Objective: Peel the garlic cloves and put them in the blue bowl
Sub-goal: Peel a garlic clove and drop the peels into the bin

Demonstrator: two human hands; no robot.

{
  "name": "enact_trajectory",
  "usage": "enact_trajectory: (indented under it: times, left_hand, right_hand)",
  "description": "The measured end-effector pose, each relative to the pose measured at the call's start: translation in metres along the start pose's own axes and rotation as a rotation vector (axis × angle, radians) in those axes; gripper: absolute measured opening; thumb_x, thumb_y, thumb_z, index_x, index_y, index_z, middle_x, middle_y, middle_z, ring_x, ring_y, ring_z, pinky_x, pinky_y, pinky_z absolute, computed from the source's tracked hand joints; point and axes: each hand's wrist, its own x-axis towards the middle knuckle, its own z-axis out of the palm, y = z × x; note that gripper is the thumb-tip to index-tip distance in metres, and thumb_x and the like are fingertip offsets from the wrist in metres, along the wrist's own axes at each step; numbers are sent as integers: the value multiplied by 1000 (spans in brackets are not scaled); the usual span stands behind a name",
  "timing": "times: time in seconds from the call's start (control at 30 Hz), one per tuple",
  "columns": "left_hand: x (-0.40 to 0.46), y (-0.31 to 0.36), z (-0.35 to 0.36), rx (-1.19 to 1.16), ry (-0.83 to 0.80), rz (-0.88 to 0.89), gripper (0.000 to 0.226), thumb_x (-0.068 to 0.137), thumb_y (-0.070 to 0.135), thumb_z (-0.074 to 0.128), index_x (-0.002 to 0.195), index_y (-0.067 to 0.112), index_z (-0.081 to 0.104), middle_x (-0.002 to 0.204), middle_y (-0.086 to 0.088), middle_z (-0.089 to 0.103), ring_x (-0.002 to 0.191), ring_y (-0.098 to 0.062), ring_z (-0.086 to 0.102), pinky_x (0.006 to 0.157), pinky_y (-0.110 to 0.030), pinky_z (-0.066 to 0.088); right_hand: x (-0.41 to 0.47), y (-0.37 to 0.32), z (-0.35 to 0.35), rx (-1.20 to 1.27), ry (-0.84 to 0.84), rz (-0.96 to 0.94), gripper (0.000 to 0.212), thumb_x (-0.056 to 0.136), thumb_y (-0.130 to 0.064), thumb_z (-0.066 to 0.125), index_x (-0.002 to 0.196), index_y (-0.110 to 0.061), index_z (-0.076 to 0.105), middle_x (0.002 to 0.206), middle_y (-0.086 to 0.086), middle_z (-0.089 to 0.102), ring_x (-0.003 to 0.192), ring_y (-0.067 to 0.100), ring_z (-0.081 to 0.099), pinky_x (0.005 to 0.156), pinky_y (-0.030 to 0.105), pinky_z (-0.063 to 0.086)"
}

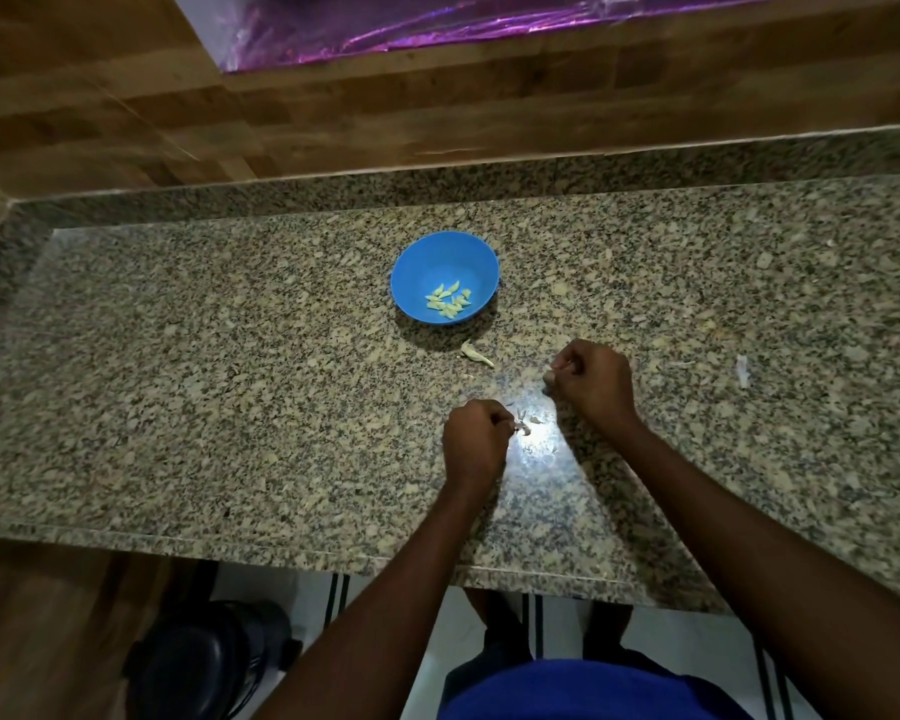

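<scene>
A blue bowl [444,275] stands on the granite counter [230,381] and holds several pale peeled garlic cloves [449,302]. My right hand [591,379] is below and right of the bowl, its fingers curled round a garlic clove [548,375] that shows at the fingertips. My left hand [476,440] is lower, nearer the front edge, and pinches a scrap of garlic skin [521,428]. The two hands are apart. A loose piece of garlic skin [475,352] lies between the bowl and my hands.
Small skin scraps [536,421] lie by my left hand, and a white scrap [742,370] lies at the right. A wooden wall [333,111] backs the counter. A dark round bin [204,662] stands on the floor below the front edge.
</scene>
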Motion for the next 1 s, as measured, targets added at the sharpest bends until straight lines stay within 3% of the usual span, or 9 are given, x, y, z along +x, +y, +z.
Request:
enact_trajectory:
  times: [0.1, 0.17, 0.3, 0.37, 0.47, 0.6, 0.7, 0.83, 1.0]
  left_hand:
    - [1, 2, 1, 4, 69, -47, 7, 78, 12, 73, 75, 18, 73, 72, 4, 71, 67, -13, 65, 61, -26, 48]
    - [5, 2, 4, 18, 84, 13, 16, 82, 3, 64, 87, 15, 74, 81, 1, 70, 74, -14, 63, 64, -27, 45]
    - [-2, 8, 18, 147, 6, 216, 14, 87, 10, 67, 101, 7, 68, 94, -6, 53, 84, -19, 48, 67, -32, 39]
    - [-12, 7, 29, 184, 4, 280, 23, 83, 14, 75, 105, 11, 68, 101, -5, 54, 92, -18, 46, 70, -30, 42]
    - [-22, 1, 39, 136, 4, 304, 11, 91, 2, 63, 99, 8, 68, 103, -5, 55, 89, -8, 40, 73, -16, 37]
    - [-24, 0, 40, 318, 13, 397, 25, 71, -9, 68, 70, 12, 54, 74, -3, 49, 70, -16, 43, 52, -36, 40]
    - [-24, 6, 42, 322, -5, 401, 22, 70, -8, 72, 72, 12, 62, 72, -3, 54, 63, -19, 51, 50, -39, 45]
    - [-22, 23, 48, 254, 8, 380, 15, 73, -4, 69, 75, 10, 67, 76, -6, 60, 65, -22, 56, 54, -32, 40]
    - [-16, 30, 62, 201, 45, 397, 25, 65, -15, 66, 67, 10, 61, 72, -5, 53, 65, -22, 51, 55, -37, 42]
  right_hand:
    - [8, 3, 0, -44, -2, -43, 4, 85, -8, 75, 81, -7, 78, 73, 4, 74, 49, -12, 57, 50, -2, 36]
    - [5, 12, -4, -83, 23, -43, 9, 88, -8, 70, 84, -7, 78, 76, 7, 75, 58, -3, 61, 51, 2, 38]
    - [-22, 39, -11, -451, 57, -121, 8, 84, -6, 65, 86, -8, 72, 85, 13, 65, 80, 31, 61, 61, 31, 41]
    - [-40, 47, -9, -464, 12, -165, 7, 80, -2, 68, 84, -7, 67, 87, 11, 56, 83, 29, 53, 61, 30, 36]
    - [-58, 49, -3, -392, -12, -189, 11, 77, 6, 67, 79, -4, 62, 81, 6, 50, 77, 22, 47, 56, 28, 34]
    - [-63, 57, 4, -415, -23, -193, 23, 69, 12, 64, 72, -11, 61, 70, 1, 51, 68, 19, 47, 55, 36, 41]
    - [-56, 59, -1, -360, -7, -191, 20, 75, 5, 66, 77, -15, 68, 74, -1, 60, 71, 20, 56, 62, 36, 46]
    - [-45, 57, -25, -293, 139, -149, 11, 86, -6, 65, 91, -12, 73, 86, 6, 66, 82, 26, 61, 69, 32, 43]
    - [-2, 89, -90, -501, 298, 62, 44, 80, -3, 60, 124, 5, 59, 125, 29, 56, 116, 45, 53, 99, 44, 44]
